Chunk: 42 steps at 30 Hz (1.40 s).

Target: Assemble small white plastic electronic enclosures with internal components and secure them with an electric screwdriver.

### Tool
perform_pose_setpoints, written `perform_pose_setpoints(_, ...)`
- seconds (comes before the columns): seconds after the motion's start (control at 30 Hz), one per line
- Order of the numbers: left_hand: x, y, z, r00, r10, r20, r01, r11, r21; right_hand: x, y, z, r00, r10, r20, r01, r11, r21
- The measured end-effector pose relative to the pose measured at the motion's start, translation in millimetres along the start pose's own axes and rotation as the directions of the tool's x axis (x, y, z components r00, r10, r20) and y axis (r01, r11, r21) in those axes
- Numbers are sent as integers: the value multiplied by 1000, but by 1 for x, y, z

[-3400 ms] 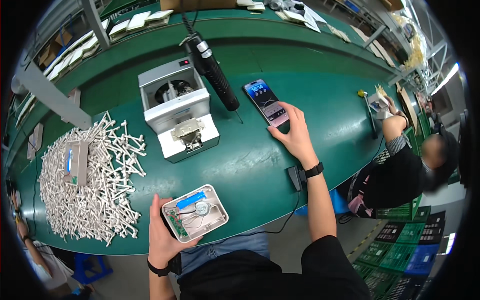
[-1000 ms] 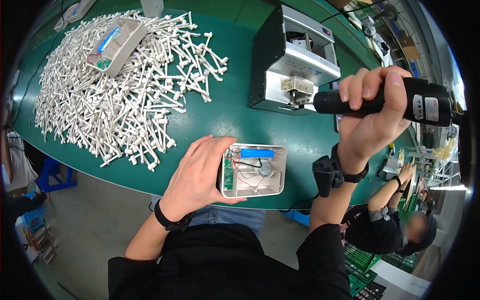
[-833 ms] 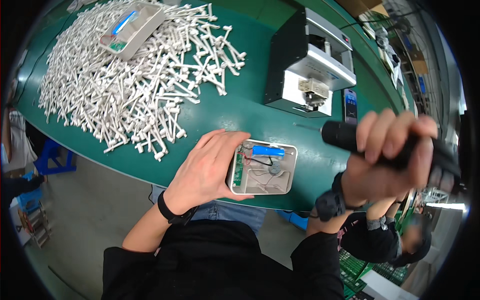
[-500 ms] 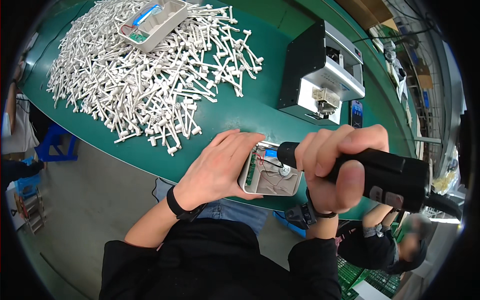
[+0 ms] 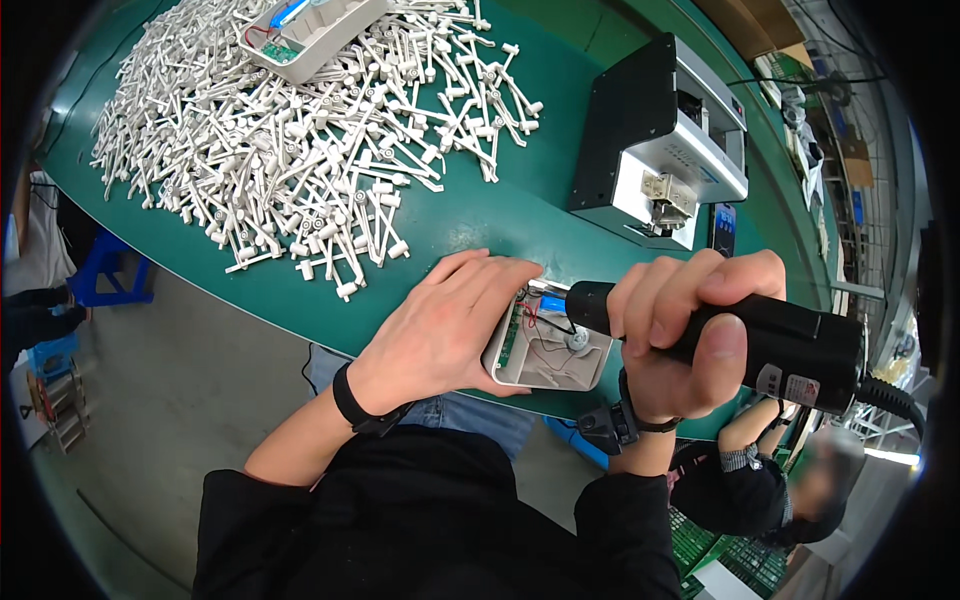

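My left hand grips the left side of a small white plastic housing at the table's near edge. Inside the housing lie a green circuit board, thin red and black wires, a blue battery and a small round part. Fingers of my right hand wrap around a black corded electric screwdriver, held nearly level. Its tip points left into the housing's far-left corner, by my left fingertips; what it touches there is too small to tell.
A big heap of white plastic stick-like parts spreads over the green table, with a second open housing on top. At the right stand a black-and-silver machine and a phone. Another person sits at the lower right.
The view has shifted slightly, so the heap and machine sit a little differently in the picture. Both hands keep their holds, and the screwdriver tip stays at the same corner.
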<state>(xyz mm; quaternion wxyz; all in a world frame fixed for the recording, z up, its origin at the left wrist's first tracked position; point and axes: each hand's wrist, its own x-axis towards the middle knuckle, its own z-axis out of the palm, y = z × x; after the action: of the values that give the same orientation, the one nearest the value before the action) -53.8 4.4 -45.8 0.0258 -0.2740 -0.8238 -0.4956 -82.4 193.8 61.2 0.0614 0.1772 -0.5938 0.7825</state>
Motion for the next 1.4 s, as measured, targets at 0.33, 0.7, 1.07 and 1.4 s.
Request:
perform_pose_setpoints(0.33,1,-2,0,1000,0,17,0,1000,13,-2,8,-3,1000,-8,8,7,996,88)
perform_pose_setpoints(0.7,1,7,2,999,47,26,-49,995,84,-5,18,-5,995,-100,23,101,993,-55)
perform_pose_setpoints(1.07,-22,27,2,989,-102,-104,80,977,-199,33,-67,-59,787,-616,-18,608,781,-145)
perform_pose_setpoints(1.4,-16,66,19,887,-317,336,351,-9,-936,106,34,-186,922,-342,-180,67,599,-798)
